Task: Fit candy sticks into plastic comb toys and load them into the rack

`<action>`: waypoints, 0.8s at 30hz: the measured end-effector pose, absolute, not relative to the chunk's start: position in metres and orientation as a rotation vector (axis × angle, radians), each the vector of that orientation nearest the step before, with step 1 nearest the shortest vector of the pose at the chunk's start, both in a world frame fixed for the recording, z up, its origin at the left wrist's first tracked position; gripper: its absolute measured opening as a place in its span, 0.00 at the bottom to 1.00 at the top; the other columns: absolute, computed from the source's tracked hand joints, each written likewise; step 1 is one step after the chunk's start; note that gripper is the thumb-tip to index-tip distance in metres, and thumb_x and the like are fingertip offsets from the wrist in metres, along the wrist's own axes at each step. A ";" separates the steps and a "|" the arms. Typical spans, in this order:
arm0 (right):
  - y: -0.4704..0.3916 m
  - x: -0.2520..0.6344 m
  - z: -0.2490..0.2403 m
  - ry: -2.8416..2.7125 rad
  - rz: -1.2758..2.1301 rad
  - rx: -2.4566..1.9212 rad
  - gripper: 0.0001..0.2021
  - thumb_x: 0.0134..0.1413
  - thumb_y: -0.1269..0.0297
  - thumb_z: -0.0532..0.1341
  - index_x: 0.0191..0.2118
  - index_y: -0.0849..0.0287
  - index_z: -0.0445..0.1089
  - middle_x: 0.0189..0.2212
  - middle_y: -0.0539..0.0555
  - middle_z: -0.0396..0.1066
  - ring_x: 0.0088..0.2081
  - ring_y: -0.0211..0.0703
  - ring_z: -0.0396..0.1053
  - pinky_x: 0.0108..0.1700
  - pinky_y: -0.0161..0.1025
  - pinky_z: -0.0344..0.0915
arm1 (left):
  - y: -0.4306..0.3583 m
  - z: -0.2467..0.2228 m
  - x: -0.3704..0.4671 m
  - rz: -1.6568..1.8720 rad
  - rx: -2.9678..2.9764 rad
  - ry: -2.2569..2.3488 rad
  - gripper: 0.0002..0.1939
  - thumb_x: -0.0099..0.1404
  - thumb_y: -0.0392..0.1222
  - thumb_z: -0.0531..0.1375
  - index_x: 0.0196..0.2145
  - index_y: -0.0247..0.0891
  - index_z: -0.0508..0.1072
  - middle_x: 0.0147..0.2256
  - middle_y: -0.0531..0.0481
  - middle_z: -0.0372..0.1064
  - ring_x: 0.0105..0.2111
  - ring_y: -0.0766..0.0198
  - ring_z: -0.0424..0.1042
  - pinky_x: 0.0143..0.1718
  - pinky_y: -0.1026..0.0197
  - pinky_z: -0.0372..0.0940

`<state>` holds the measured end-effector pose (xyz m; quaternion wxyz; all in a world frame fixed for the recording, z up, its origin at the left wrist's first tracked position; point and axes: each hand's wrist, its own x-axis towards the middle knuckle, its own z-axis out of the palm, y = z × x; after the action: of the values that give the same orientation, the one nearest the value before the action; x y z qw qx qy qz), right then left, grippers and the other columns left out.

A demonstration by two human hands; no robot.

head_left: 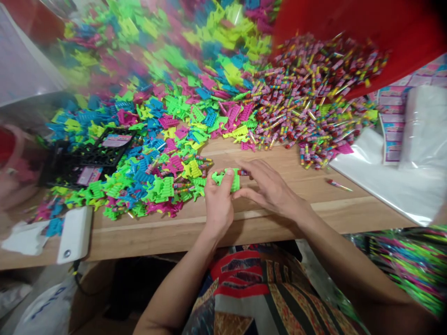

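Observation:
My left hand [219, 202] is closed around a bright green plastic toy piece [235, 181], thumb pressed on its top. A small capped tube [244, 172] sticks out of the right side of the piece. My right hand [274, 188] is at the tube's outer end, fingers curved around it and thumb close under the green piece. Just left of my hands lies a heap of green, blue, pink and yellow toy pieces [164, 186], some with tubes in them. One loose tube [339, 185] lies on the wooden table [279, 225] to the right.
A large pile of small colourful tubes [307, 102] spills from a red container [349, 28]. Clear plastic bags [380, 181] and printed cards [391, 125] lie at the right. Black plastic trays [94, 156] and a white power bank-like box [75, 235] are at the left.

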<state>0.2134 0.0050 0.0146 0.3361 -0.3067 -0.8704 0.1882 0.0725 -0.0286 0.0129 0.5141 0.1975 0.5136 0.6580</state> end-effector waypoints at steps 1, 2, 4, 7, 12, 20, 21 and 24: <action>0.005 0.213 0.016 -2.258 0.486 -0.824 0.28 0.63 0.50 0.64 0.62 0.57 0.60 0.47 0.62 0.72 0.48 0.56 0.70 0.49 0.52 0.68 | -0.029 0.014 0.072 1.586 0.460 1.219 0.16 0.56 0.47 0.71 0.37 0.39 0.71 0.34 0.54 0.70 0.33 0.68 0.68 0.40 0.63 0.62; 0.005 0.212 0.017 -2.250 0.489 -0.839 0.25 0.63 0.49 0.64 0.59 0.57 0.62 0.45 0.61 0.72 0.47 0.56 0.70 0.49 0.52 0.68 | -0.028 0.014 0.072 1.591 0.451 1.209 0.16 0.56 0.47 0.71 0.37 0.39 0.71 0.34 0.55 0.69 0.33 0.68 0.68 0.40 0.64 0.62; 0.006 0.212 0.019 -2.242 0.524 -0.830 0.20 0.64 0.48 0.63 0.52 0.57 0.65 0.41 0.59 0.71 0.44 0.53 0.70 0.46 0.49 0.68 | -0.029 0.014 0.072 1.601 0.446 1.209 0.16 0.56 0.46 0.71 0.36 0.39 0.70 0.33 0.55 0.69 0.33 0.68 0.68 0.40 0.63 0.62; 0.009 0.212 0.018 -2.231 0.595 -0.771 0.19 0.64 0.47 0.63 0.46 0.57 0.64 0.38 0.57 0.69 0.41 0.50 0.68 0.42 0.45 0.67 | -0.029 0.013 0.073 1.601 0.443 1.228 0.16 0.56 0.46 0.71 0.36 0.39 0.70 0.34 0.54 0.69 0.33 0.67 0.68 0.40 0.63 0.62; 0.009 0.212 0.012 -2.257 0.579 -0.725 0.15 0.65 0.50 0.63 0.42 0.56 0.63 0.36 0.55 0.68 0.39 0.49 0.67 0.41 0.45 0.66 | -0.032 0.008 0.073 1.619 0.431 1.264 0.17 0.57 0.48 0.70 0.37 0.39 0.69 0.35 0.54 0.69 0.35 0.67 0.69 0.42 0.62 0.63; 0.003 0.208 0.016 -2.234 0.718 -0.730 0.13 0.65 0.55 0.64 0.46 0.56 0.65 0.38 0.55 0.70 0.40 0.48 0.68 0.43 0.44 0.68 | -0.033 0.005 0.070 1.574 0.508 1.321 0.15 0.59 0.48 0.69 0.38 0.39 0.70 0.34 0.54 0.70 0.33 0.68 0.70 0.39 0.63 0.66; 0.003 0.209 0.019 -2.235 0.747 -0.727 0.15 0.65 0.54 0.64 0.49 0.56 0.65 0.41 0.56 0.71 0.43 0.48 0.69 0.45 0.45 0.69 | -0.030 0.008 0.063 1.555 0.532 1.336 0.16 0.59 0.49 0.69 0.38 0.39 0.71 0.33 0.54 0.70 0.31 0.68 0.69 0.37 0.64 0.66; 0.006 0.219 0.027 -2.217 0.809 -0.792 0.25 0.64 0.53 0.65 0.62 0.54 0.61 0.54 0.61 0.70 0.53 0.51 0.70 0.56 0.50 0.68 | -0.021 0.030 0.017 1.571 0.678 1.558 0.21 0.55 0.52 0.72 0.40 0.39 0.73 0.30 0.54 0.70 0.26 0.69 0.67 0.29 0.65 0.64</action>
<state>0.2194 0.0057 0.0265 0.3202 -0.3014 -0.8436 0.3080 0.0165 -0.0207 0.0304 0.4021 0.2682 0.6165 0.6215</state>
